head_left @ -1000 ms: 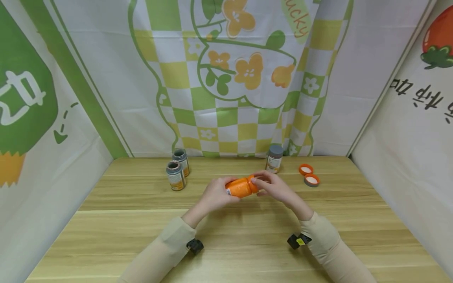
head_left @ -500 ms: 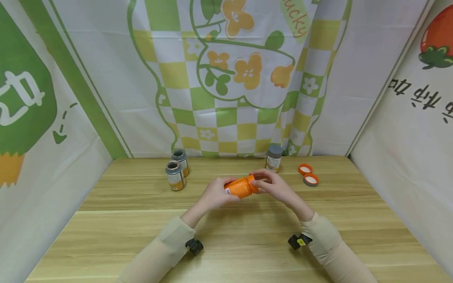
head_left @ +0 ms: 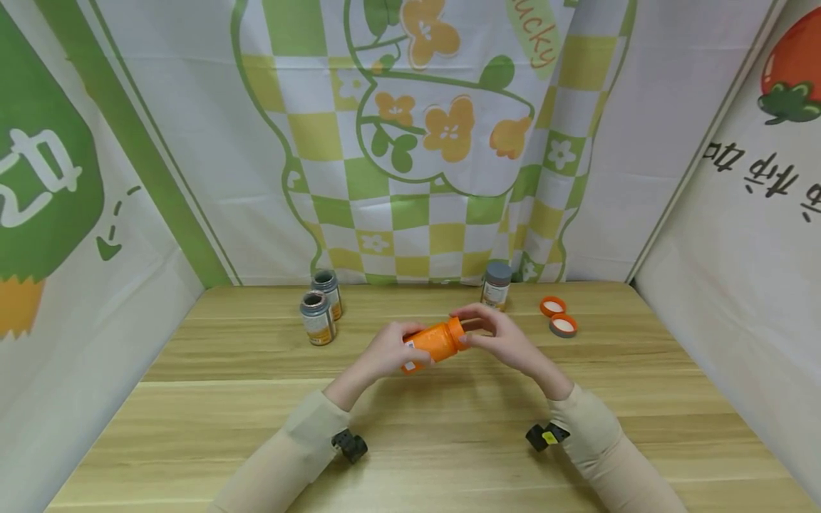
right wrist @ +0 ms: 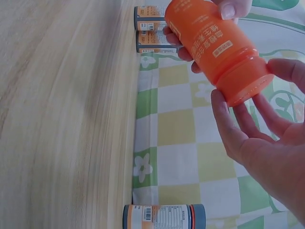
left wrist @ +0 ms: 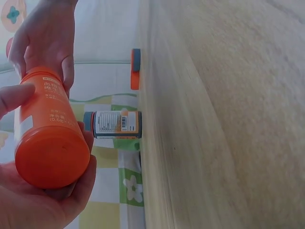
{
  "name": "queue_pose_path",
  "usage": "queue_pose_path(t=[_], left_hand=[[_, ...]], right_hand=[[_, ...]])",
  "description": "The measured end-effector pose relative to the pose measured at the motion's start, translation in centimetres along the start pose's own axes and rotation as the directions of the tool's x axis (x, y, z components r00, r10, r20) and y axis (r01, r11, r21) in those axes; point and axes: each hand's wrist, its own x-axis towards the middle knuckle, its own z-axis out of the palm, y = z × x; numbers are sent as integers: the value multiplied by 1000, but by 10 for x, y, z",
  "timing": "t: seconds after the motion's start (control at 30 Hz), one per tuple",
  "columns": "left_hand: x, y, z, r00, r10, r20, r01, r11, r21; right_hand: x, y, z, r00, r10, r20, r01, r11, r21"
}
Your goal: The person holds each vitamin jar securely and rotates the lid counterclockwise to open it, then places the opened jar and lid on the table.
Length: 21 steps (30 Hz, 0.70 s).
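Note:
My left hand (head_left: 387, 351) grips an orange plastic bottle (head_left: 433, 343) round its body, above the middle of the table. The bottle lies tilted, its ridged orange cap (right wrist: 244, 80) raised toward the right. With thumb and fingertips my right hand (head_left: 511, 346) pinches the rim of that cap, and a gap shows between palm and cap. White print runs along the bottle's side in both wrist views. From the left wrist, the round base (left wrist: 52, 157) faces the camera. The cap is on the bottle; whether it is loose I cannot tell.
Two uncapped grey bottles (head_left: 318, 318) stand at the back left. A grey-capped bottle (head_left: 496, 285) stands upright behind my right hand. To its right, two caps, one orange (head_left: 553, 307) and one grey-rimmed (head_left: 563, 326), lie with their white insides up. A printed curtain (head_left: 410, 235) hangs behind the table.
The bottle has tilted more, its base lower and its cap end slightly higher. My right hand's fingers have shifted round the cap and spread a little; the left hand keeps its grip.

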Motion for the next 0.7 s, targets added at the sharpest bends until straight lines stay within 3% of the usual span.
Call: queue_pose_path(t=[0.43, 0.7], left_hand=[[-3, 0, -3, 990, -7, 143, 24, 993, -114], [-5, 2, -3, 986, -6, 168, 24, 994, -107]], right_hand=[[-6, 1, -7, 986, -137, 90, 133, 990, 51], [-7, 1, -9, 973, -186, 135, 175, 980, 89]])
